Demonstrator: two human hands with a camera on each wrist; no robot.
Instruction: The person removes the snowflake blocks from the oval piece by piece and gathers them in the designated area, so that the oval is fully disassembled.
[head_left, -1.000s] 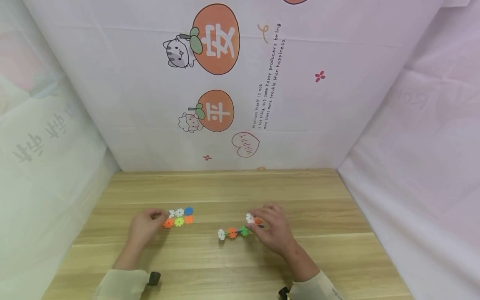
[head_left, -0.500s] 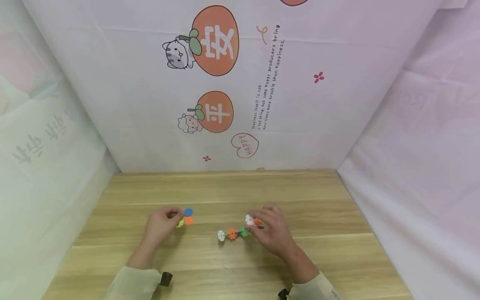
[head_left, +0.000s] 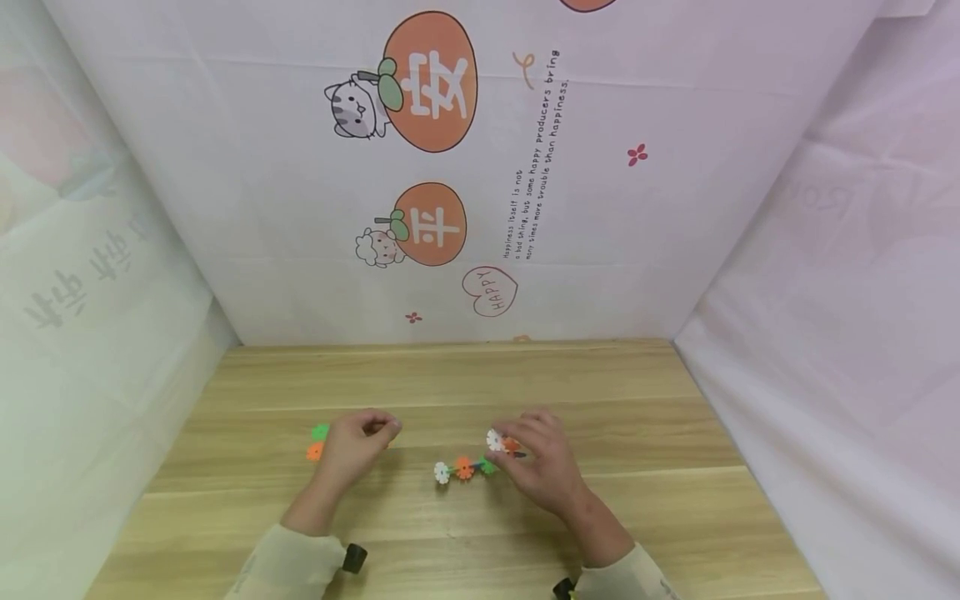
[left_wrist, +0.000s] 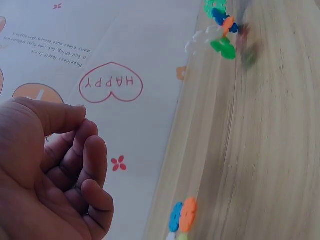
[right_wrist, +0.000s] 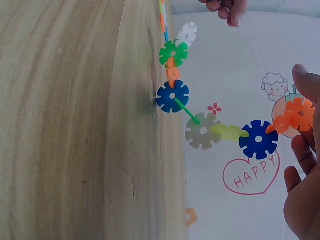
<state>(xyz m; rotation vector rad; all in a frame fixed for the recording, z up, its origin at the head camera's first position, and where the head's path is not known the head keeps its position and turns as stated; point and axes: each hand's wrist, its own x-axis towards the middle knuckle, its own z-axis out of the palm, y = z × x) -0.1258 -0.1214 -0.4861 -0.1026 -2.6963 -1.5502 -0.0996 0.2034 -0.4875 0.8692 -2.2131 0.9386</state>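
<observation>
My right hand grips one end of a chain of interlocking plastic snowflake discs, an orange disc between its thumb and fingers. The chain, with blue, clear, yellow, green and orange discs, droops toward the table; a white disc is at its left end in the head view. My left hand is raised over the table left of the chain. Its thumb and index tips meet, the other fingers curl, and nothing shows between them in the left wrist view.
Loose discs lie in two rows under and beside my left hand. A green disc and an orange disc show; the head view hides the others. The wooden table ends at a printed white cloth, with more cloth either side.
My left hand has moved right across the rows of loose discs, uncovering those at the left and hiding those at the right. My right hand and the chain have barely shifted.
</observation>
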